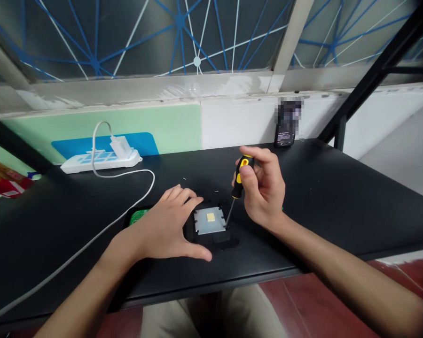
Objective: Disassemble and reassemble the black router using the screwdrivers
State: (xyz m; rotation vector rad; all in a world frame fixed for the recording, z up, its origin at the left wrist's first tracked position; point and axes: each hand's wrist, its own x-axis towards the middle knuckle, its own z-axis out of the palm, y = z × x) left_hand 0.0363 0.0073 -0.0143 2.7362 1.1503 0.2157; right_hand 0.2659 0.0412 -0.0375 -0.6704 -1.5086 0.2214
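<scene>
My right hand [266, 188] is closed around the black and yellow handle of a screwdriver [237, 191]. The screwdriver leans slightly, its tip down at the right corner of a silver metal plate [204, 226]. A small pale yellow square pad [210, 217] sits in the middle of that plate, which lies in a black housing [220, 237]. On the housing's left side rests my left hand [165, 225], thumb and fingers spread apart. Partly hidden beneath the left wrist is a green circuit board [138, 216] in a dark frame.
A white power strip [81, 162] with a plugged-in charger [121, 147] stands at the back left; its white cable [91, 240] crosses the black table [338, 202]. A phone [286, 124] leans on the wall. A red packet [12, 183] lies far left. Small screws [216, 191] lie behind the housing.
</scene>
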